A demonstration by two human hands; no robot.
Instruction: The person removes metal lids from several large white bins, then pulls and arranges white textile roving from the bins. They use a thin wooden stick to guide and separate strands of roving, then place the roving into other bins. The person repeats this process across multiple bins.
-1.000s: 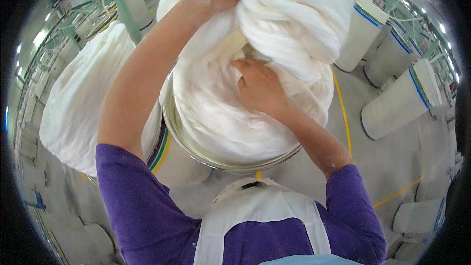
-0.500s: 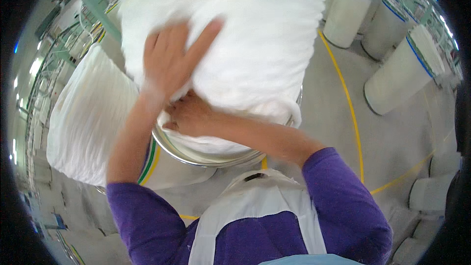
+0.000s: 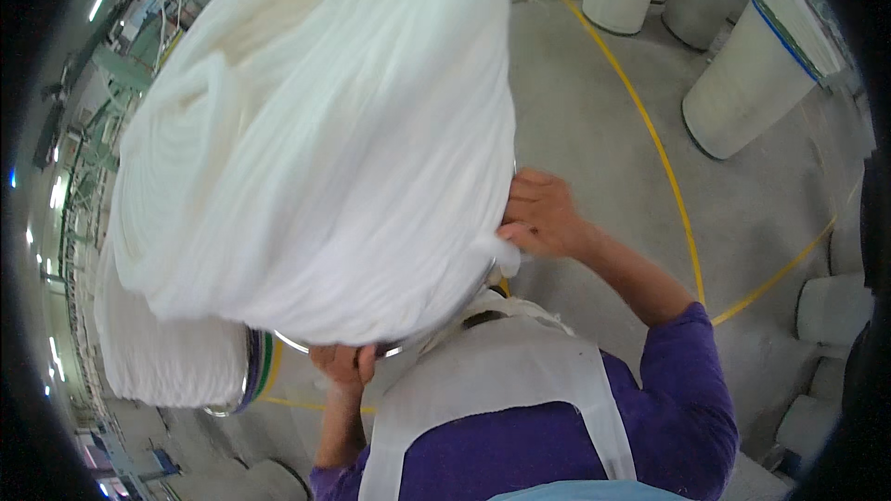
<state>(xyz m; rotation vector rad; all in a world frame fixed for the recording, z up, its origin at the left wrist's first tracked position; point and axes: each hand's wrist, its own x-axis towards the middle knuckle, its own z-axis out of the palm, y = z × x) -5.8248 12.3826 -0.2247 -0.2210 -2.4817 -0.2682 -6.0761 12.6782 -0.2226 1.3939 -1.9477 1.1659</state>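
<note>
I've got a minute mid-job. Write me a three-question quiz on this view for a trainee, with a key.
1. True or false: the left hand is at the silver rim that shows along the lower edge of the large white fibre coil in this view.
2. Multiple choice: what colour is the long curved floor line to the right of the coil?
A) red
B) yellow
C) green
3. Short answer: which hand is beside the loose white tuft at the coil's edge?

Key: 1. True. 2. B. 3. The right hand.
</note>
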